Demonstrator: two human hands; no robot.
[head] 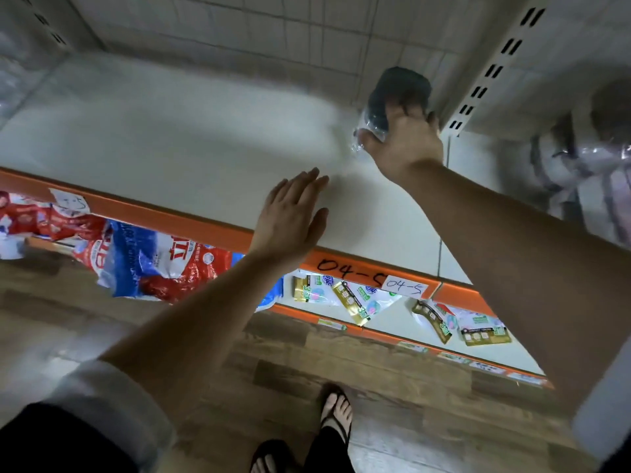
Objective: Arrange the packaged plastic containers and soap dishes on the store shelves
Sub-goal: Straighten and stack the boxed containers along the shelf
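We stretch our right hand [404, 141] to the back right corner of the shelf [164, 145], fingers curled round a container [397, 92], dark and wrapped in clear plastic. Our left hand [290, 213] lies flat over the shelf's front edge, fingers straight, holding nothing.

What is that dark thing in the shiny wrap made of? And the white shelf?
The dark container, gripped by the right hand, looks like matte dark plastic, though blur leaves that open. Its wrap seems thin clear plastic film: see-through, crinkled, with glints. The shelf looks like painted metal, smooth and off-white, probably.
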